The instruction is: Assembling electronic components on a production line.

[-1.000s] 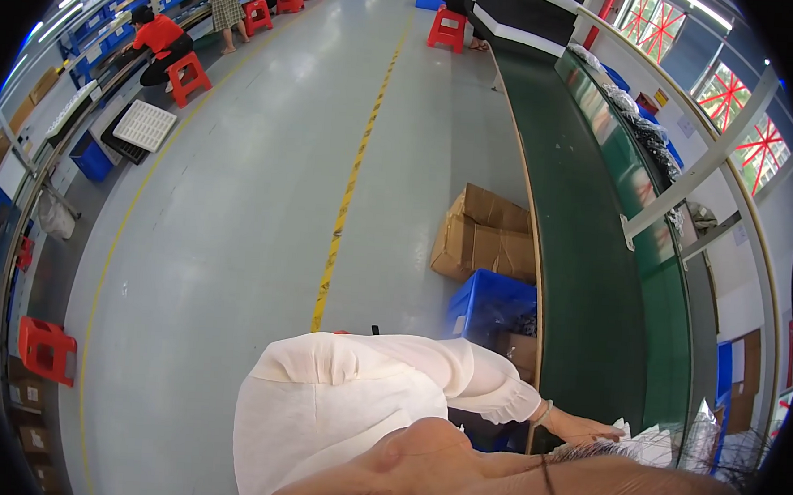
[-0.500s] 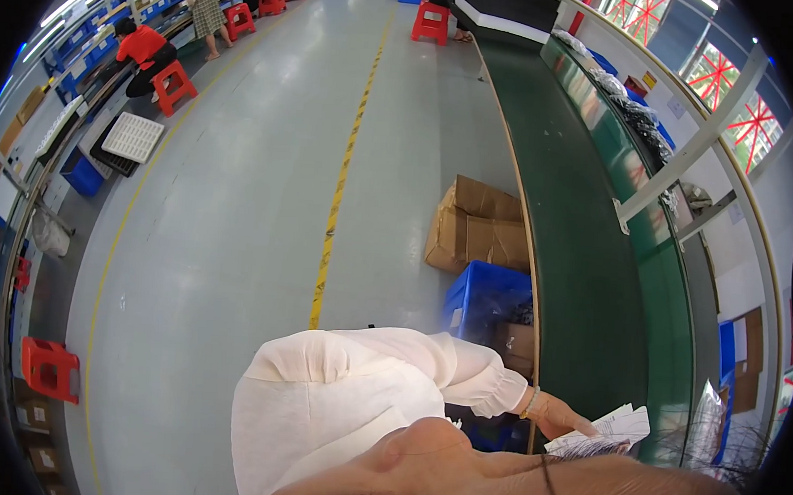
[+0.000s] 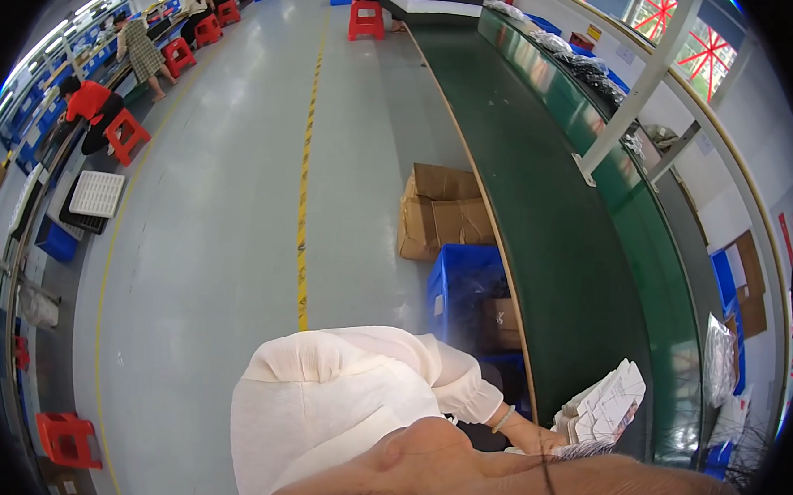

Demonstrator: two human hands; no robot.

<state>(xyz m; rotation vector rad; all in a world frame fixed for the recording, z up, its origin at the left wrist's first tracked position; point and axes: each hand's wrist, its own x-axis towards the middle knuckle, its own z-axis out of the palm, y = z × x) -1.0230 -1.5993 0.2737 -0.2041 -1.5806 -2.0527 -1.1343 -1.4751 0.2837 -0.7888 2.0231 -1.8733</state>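
Green worktop [image 3: 545, 233] beneath, white cards [image 3: 602, 403] fan rightward from the fingers [image 3: 543, 440].

Green belt [image 3: 543, 192] on the right's got papers [image 3: 599, 406] over its near end. Grey floor [image 3: 209, 238]'s got a box [image 3: 461, 222], a blue bin [image 3: 453, 282] just nearer, red stools [image 3: 68, 439] left.
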